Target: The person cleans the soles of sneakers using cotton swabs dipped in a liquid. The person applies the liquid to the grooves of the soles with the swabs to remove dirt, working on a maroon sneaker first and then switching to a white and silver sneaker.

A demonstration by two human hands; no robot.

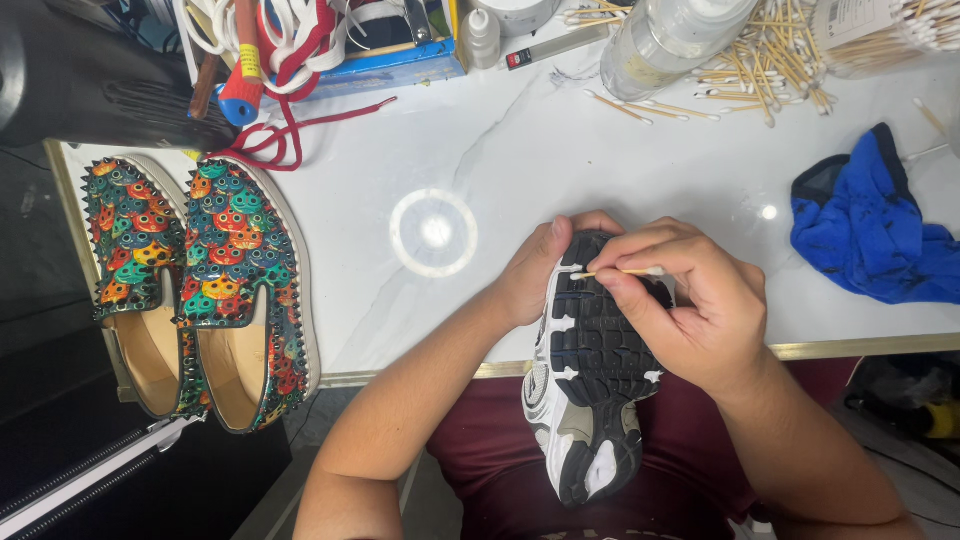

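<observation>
Head view: one sneaker (590,390), sole up, lies at lower centre over the table's (520,160) near edge. The left hand (545,265) is closed around its toe; the right hand (690,305) pinches one cotton swab (620,272) against the black tread. Two patterned, spiked slip-on shoes (200,290) stand at left — one blue cloth (875,225) lies at right. Loose swabs (760,55) at upper right are too many to count, and a bottle (665,35) there is cut off by the frame.

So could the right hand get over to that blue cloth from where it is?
Probably yes: the blue cloth lies on bare table beside the right hand, nothing between, though it holds a cotton swab.
</observation>
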